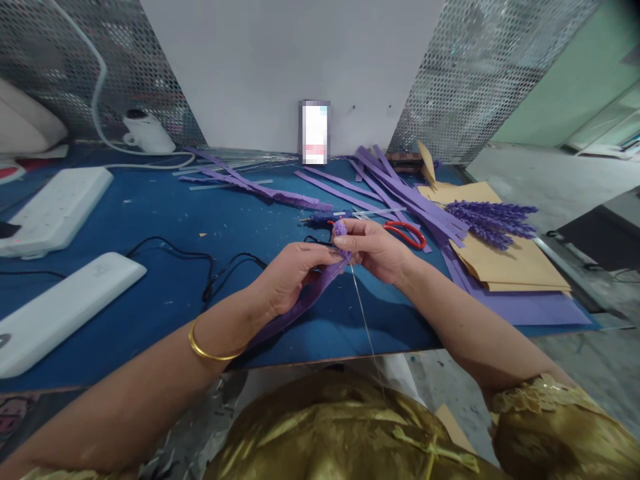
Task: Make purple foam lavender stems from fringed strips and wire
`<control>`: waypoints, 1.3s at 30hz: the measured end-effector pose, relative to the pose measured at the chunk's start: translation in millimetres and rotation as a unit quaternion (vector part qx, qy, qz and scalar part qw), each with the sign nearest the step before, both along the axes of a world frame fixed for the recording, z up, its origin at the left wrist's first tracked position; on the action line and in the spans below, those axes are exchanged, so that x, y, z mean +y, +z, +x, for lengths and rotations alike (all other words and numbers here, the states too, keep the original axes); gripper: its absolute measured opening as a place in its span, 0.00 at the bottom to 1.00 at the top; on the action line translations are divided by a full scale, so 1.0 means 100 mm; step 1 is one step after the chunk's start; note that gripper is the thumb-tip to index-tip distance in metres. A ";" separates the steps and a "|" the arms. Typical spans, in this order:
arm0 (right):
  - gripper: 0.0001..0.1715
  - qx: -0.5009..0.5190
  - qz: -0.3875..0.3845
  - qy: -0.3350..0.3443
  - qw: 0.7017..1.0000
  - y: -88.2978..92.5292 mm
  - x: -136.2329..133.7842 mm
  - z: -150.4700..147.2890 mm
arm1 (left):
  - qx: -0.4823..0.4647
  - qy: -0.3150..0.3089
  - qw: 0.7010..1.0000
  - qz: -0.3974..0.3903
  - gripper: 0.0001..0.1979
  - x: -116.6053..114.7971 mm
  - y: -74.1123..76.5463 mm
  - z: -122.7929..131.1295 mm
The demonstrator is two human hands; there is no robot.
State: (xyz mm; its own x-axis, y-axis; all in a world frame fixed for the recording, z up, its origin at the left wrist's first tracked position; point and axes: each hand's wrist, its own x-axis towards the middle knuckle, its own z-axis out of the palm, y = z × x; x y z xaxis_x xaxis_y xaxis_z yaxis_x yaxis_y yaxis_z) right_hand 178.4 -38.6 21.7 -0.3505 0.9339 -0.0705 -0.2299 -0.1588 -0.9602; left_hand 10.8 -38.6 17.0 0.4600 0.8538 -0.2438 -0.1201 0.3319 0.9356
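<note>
My left hand (293, 273) is closed on a long purple paper strip (300, 303) that trails down past my wrist. My right hand (375, 248) pinches the rolled purple tip (341, 230) of the same strip, wound on a thin wire stem (363, 313) that hangs down toward my lap. Both hands meet above the blue table (165, 293). A gold bangle (207, 350) sits on my left wrist.
Red-handled scissors (407, 233) and a glue gun (320, 218) lie just behind my hands. Finished purple lavender sprigs (493, 223) rest on brown paper sheets (505, 263) at right. Loose purple strips (390, 187) lie at the back. White power strips (60, 307) and black cables (200, 260) occupy the left.
</note>
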 end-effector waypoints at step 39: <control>0.14 0.010 0.049 -0.012 0.999 -0.08 0.02 0.00 | 0.006 0.007 0.999 0.054 0.07 0.04 -0.01 -0.01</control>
